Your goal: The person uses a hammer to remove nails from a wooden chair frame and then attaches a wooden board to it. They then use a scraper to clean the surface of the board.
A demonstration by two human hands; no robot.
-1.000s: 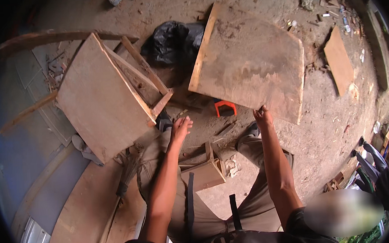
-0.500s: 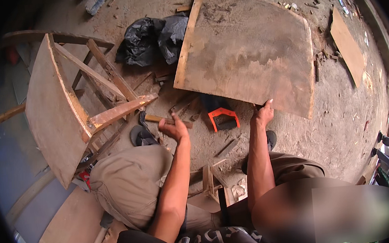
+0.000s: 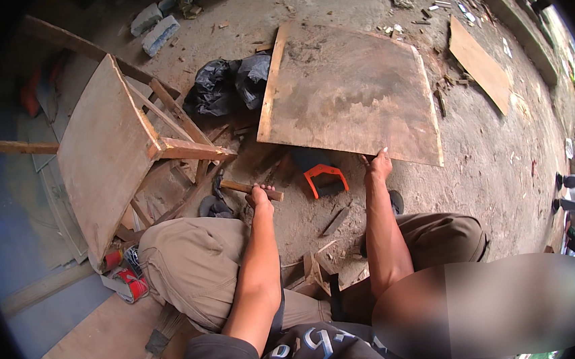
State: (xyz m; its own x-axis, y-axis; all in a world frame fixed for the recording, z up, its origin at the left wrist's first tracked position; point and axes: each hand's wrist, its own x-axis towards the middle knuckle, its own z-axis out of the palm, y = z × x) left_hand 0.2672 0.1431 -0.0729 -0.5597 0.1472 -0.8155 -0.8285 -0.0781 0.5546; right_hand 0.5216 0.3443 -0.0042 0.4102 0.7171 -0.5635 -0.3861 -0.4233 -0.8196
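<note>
Wooden frame (image 3: 103, 141), ten o'clock, struts (image 3: 181, 112) partly hidden. Hammer (image 3: 236, 187), nine o'clock, head indistinct; left hand (image 3: 260, 197), grip closed round handle. Orange-handled tool (image 3: 323, 169), centre, far end obscured. Plywood board (image 3: 348, 94), one o'clock; right hand (image 3: 378, 164), grip closed on near edge, some fingers hidden.

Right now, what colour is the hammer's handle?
The hammer's handle is brown, seen best in the head view.

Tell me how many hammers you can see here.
1. The hammer is at the left hand, its head pointing left, near the wooden frame. More could be hidden under the large board.
</note>
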